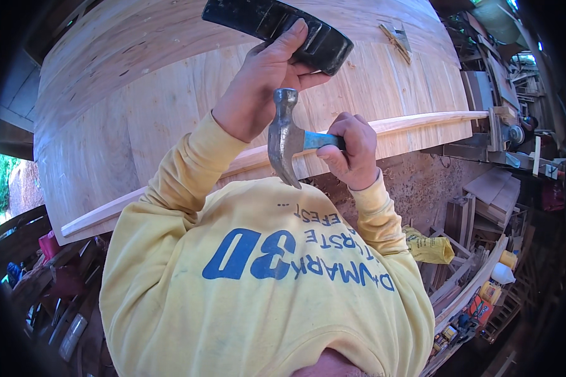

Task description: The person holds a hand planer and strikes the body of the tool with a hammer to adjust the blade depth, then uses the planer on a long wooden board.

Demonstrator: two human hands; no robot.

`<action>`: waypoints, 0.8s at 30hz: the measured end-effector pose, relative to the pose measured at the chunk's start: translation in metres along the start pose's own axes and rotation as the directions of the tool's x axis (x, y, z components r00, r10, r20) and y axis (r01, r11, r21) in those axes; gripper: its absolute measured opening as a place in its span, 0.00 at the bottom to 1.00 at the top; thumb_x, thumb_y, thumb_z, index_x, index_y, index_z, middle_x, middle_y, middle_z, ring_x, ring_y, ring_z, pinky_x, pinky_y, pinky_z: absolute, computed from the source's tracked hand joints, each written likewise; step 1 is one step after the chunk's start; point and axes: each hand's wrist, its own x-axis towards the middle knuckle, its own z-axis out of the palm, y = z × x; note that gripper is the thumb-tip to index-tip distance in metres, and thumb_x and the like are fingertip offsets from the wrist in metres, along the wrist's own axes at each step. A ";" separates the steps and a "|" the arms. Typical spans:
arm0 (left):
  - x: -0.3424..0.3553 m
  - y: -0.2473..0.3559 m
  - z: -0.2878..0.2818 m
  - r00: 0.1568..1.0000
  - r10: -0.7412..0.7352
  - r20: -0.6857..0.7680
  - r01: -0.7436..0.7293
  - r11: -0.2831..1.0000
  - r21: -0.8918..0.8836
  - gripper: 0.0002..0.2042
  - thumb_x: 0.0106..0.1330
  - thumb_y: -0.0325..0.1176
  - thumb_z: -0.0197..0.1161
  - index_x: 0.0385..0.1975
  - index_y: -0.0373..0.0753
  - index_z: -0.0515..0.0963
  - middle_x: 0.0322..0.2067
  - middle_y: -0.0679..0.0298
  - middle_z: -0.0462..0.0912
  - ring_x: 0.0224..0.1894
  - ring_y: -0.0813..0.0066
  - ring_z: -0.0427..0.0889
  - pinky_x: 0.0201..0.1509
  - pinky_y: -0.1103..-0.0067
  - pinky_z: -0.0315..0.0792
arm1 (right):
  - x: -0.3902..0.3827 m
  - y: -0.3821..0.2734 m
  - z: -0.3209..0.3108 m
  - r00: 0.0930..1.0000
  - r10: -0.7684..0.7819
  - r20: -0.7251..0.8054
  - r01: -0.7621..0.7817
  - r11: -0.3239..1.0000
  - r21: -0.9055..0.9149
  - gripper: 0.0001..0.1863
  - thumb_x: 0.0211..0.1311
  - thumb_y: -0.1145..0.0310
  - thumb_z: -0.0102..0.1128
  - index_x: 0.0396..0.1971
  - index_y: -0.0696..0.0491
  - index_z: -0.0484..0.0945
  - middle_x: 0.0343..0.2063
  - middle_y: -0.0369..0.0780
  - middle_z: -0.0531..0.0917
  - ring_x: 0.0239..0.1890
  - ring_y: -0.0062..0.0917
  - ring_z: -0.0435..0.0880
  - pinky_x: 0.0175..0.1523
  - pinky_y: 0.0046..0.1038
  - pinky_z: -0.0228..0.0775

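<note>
My left hand [258, 85] is closed around a long, dark block-shaped hand plane [327, 50], thumb pressed along its side, held up over the wooden panel. Its far end reaches toward the top of the view. In my right hand [353, 149] is a claw hammer [284, 135], gripped by its blue handle close to the head. The hammer's steel head lies just below my left wrist, striking face up and claw pointing toward my chest. A small gap shows between the hammer and the plane.
A broad pale wooden panel [170, 94] spans the work area, with a long wooden strip [415, 124] along its near edge. A small wooden tool with a metal plate [396, 44] lies at the far right. Wood scraps, a yellow bag [431, 247] and cluttered shelves stand to the right.
</note>
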 end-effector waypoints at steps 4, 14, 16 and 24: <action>0.010 -0.002 -0.007 0.995 -0.079 -0.054 0.082 0.995 0.051 0.17 0.76 0.46 0.62 0.52 0.39 0.78 0.49 0.60 0.86 0.51 0.69 0.85 0.62 0.65 0.79 | 0.009 0.006 -0.001 0.939 0.308 -0.153 -0.312 0.950 0.002 0.26 0.62 0.46 0.71 0.26 0.55 0.74 0.19 0.41 0.74 0.21 0.40 0.74 0.28 0.37 0.63; 0.017 -0.004 -0.009 1.000 0.024 -0.013 -0.024 1.000 -0.007 0.16 0.75 0.43 0.64 0.53 0.39 0.78 0.48 0.61 0.86 0.50 0.70 0.86 0.57 0.69 0.80 | 0.008 0.000 0.001 0.903 0.381 -0.201 -0.372 0.925 0.080 0.26 0.63 0.46 0.70 0.27 0.55 0.75 0.19 0.42 0.75 0.20 0.40 0.75 0.28 0.37 0.65; 0.015 -0.004 -0.010 0.998 0.049 -0.036 -0.050 0.998 -0.024 0.15 0.75 0.42 0.64 0.53 0.39 0.78 0.48 0.61 0.86 0.50 0.70 0.86 0.56 0.69 0.81 | 0.004 -0.006 0.000 0.890 0.389 -0.236 -0.373 0.921 0.113 0.26 0.63 0.46 0.71 0.27 0.55 0.75 0.19 0.43 0.75 0.20 0.40 0.75 0.28 0.37 0.65; 0.019 -0.003 -0.016 0.998 -0.005 -0.057 0.008 0.999 0.053 0.14 0.75 0.42 0.64 0.52 0.41 0.77 0.47 0.65 0.87 0.49 0.69 0.87 0.55 0.65 0.84 | 0.003 -0.008 0.006 0.920 0.307 -0.242 -0.290 0.951 0.105 0.24 0.69 0.50 0.67 0.27 0.57 0.71 0.18 0.40 0.71 0.20 0.31 0.72 0.26 0.31 0.62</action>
